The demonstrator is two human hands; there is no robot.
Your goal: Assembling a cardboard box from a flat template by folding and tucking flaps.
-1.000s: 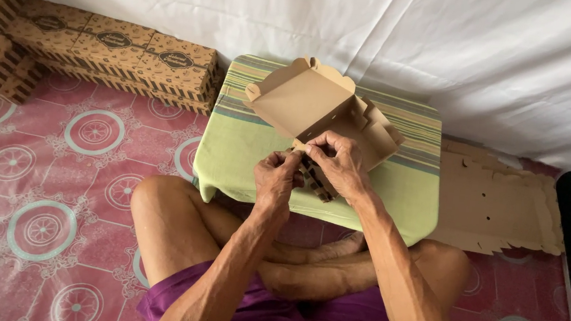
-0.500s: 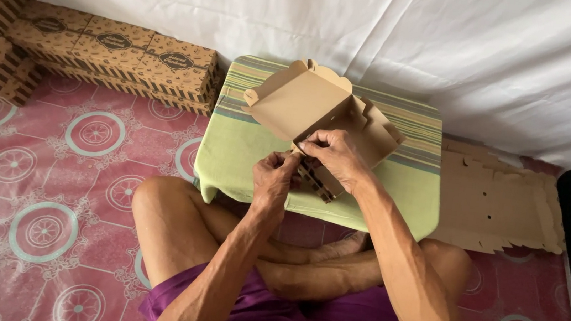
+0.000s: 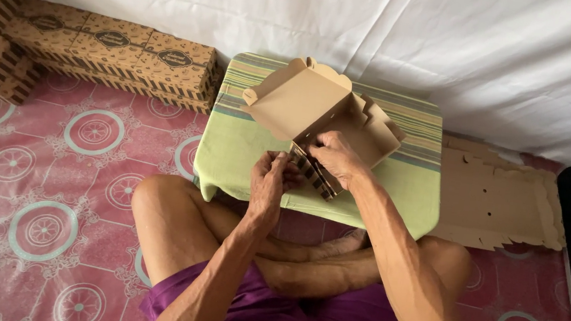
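A brown cardboard box with its lid open lies on a low table under a green striped cloth. The box's outer wall has a dark striped print. My left hand pinches the near corner of the box at the table's front edge. Resting on the near wall, my right hand presses a flap with its fingers curled over the box's rim. Both hands are on the same box, close together.
Folded printed boxes are stacked along the white cloth backdrop at the left. A pile of flat cardboard blanks lies on the floor right of the table. I sit cross-legged on a pink patterned mat.
My right hand has shifted slightly along the box's near wall, and my left hand has closed in on the corner. The box has barely moved.
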